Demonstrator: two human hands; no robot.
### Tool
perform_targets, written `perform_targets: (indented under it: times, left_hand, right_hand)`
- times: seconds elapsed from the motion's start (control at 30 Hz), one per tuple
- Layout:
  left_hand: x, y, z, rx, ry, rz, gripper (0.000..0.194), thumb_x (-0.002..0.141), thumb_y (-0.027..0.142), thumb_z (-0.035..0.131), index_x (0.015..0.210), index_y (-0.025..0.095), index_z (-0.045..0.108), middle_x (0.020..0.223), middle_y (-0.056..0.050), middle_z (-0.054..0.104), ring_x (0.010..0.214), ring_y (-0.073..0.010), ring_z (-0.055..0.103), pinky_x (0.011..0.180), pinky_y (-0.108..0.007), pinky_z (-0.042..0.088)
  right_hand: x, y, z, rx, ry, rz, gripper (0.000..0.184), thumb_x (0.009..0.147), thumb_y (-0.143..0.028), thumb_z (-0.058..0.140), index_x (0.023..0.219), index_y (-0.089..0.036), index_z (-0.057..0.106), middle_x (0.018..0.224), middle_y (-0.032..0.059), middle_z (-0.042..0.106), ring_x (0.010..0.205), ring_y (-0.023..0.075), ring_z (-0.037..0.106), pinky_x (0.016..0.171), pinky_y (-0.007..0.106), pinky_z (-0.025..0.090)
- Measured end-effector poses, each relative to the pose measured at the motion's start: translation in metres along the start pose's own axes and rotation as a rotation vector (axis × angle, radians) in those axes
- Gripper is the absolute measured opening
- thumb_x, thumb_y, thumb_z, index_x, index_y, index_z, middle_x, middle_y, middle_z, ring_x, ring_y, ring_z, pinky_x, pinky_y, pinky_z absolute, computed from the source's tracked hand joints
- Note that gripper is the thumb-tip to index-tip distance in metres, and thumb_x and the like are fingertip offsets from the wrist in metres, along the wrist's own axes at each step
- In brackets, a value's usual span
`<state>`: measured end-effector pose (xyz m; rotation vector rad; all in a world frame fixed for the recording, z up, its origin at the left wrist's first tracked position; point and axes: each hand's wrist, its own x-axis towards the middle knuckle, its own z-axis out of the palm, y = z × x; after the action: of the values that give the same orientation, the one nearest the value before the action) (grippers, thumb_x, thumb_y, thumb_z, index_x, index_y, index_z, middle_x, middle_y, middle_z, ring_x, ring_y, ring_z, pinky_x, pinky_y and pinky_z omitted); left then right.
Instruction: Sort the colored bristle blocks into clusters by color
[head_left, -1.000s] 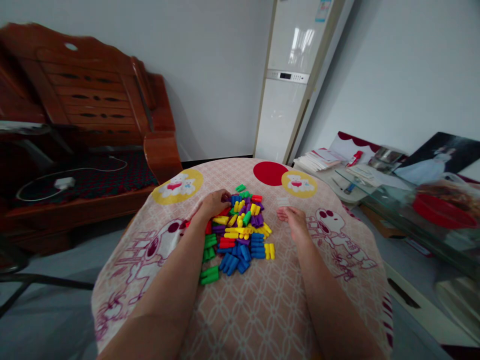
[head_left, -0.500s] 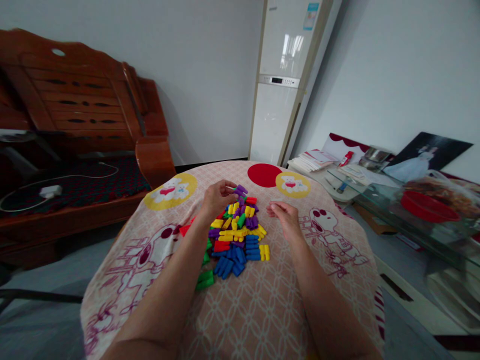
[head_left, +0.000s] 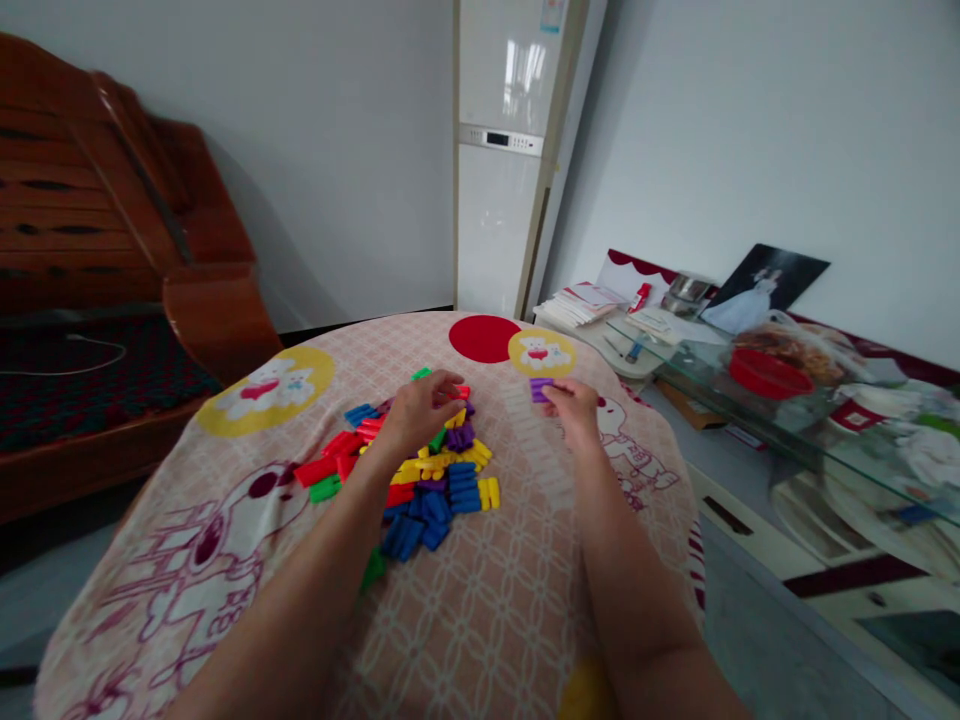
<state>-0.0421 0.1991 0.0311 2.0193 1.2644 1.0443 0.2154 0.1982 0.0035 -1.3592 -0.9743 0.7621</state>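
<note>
A purple plastic building block (head_left: 541, 389) is pinched in the fingers of my right hand (head_left: 573, 408), over the right side of the table. My left hand (head_left: 421, 408) hovers at the pile's upper part, thumb and fingers apart, with nothing visible between them. Beneath and around it lies a loose heap of similar blocks: red blocks (head_left: 316, 470) at the left, yellow blocks (head_left: 431, 466) in the middle, blue blocks (head_left: 420, 528) toward the front, and purple blocks (head_left: 460, 437) near my left fingertips. My left hand and forearm hide part of the heap.
A patterned cloth (head_left: 465, 640) covers the round table. At right stands a glass-topped cabinet (head_left: 720, 400) with papers, a red bowl (head_left: 769, 374) and bags. A wooden bench (head_left: 214, 280) is at left, a tall white appliance (head_left: 499, 225) behind.
The purple block has passed from my left hand to my right hand, which is now farther from the heap. The view has turned to the right.
</note>
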Motion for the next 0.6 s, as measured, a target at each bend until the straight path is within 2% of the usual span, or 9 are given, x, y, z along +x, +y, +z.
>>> perform_targets:
  times: [0.1,0.17,0.23,0.4,0.5,0.6]
  left_hand:
    - [0.003,-0.011,-0.018,0.037,0.044,-0.051,0.042,0.076,0.039,0.063,0.109,0.014,0.067,0.101,-0.011,0.074,0.086,-0.0236,0.071,0.078,-0.037,0.057]
    - [0.003,-0.019,-0.03,0.067,0.081,-0.087,0.04,0.076,0.039,0.063,0.106,0.014,0.068,0.098,-0.012,0.074,0.086,-0.0248,0.071,0.079,-0.038,0.057]
    - [0.001,-0.026,-0.042,0.099,0.126,-0.12,0.035,0.077,0.037,0.062,0.103,0.015,0.068,0.096,-0.011,0.075,0.085,-0.0266,0.07,0.079,-0.04,0.056]
    - [-0.005,-0.038,-0.066,0.179,0.195,-0.198,0.025,0.076,0.032,0.062,0.097,0.019,0.069,0.095,-0.011,0.075,0.084,-0.0299,0.07,0.079,-0.043,0.054]
    - [-0.006,-0.039,-0.07,0.194,0.18,-0.238,0.027,0.074,0.033,0.061,0.095,0.018,0.071,0.09,-0.01,0.075,0.081,-0.0265,0.07,0.075,-0.037,0.054]
    - [-0.006,-0.033,-0.064,0.232,0.109,-0.212,0.029,0.073,0.035,0.06,0.091,0.018,0.074,0.081,-0.006,0.075,0.075,-0.022,0.069,0.07,-0.031,0.051]
  right_hand:
    - [0.021,0.013,-0.042,-0.441,0.262,-0.161,0.019,0.07,-0.023,0.059,0.081,-0.017,0.073,0.074,0.0047,0.073,0.072,0.02,0.066,0.071,0.031,0.053]
    - [0.027,0.02,-0.062,-0.68,0.345,-0.235,0.022,0.072,-0.02,0.055,0.083,-0.015,0.075,0.083,0.01,0.074,0.082,0.023,0.066,0.081,0.034,0.05]
    - [0.028,0.025,-0.072,-0.858,0.38,-0.246,0.027,0.076,-0.017,0.052,0.089,-0.012,0.076,0.09,0.0158,0.074,0.088,0.0257,0.066,0.084,0.036,0.047]
    - [0.025,0.032,-0.075,-1.101,0.349,-0.181,0.034,0.083,-0.012,0.046,0.1,-0.009,0.075,0.097,0.0223,0.071,0.095,0.0301,0.065,0.084,0.038,0.044]
    - [0.024,0.031,-0.072,-1.092,0.36,-0.176,0.032,0.083,-0.015,0.05,0.104,-0.01,0.074,0.096,0.0219,0.069,0.095,0.031,0.065,0.083,0.039,0.044]
    - [0.02,0.026,-0.063,-1.009,0.445,-0.267,0.034,0.085,-0.022,0.052,0.112,-0.012,0.07,0.102,0.0209,0.068,0.096,0.0298,0.064,0.083,0.038,0.043]
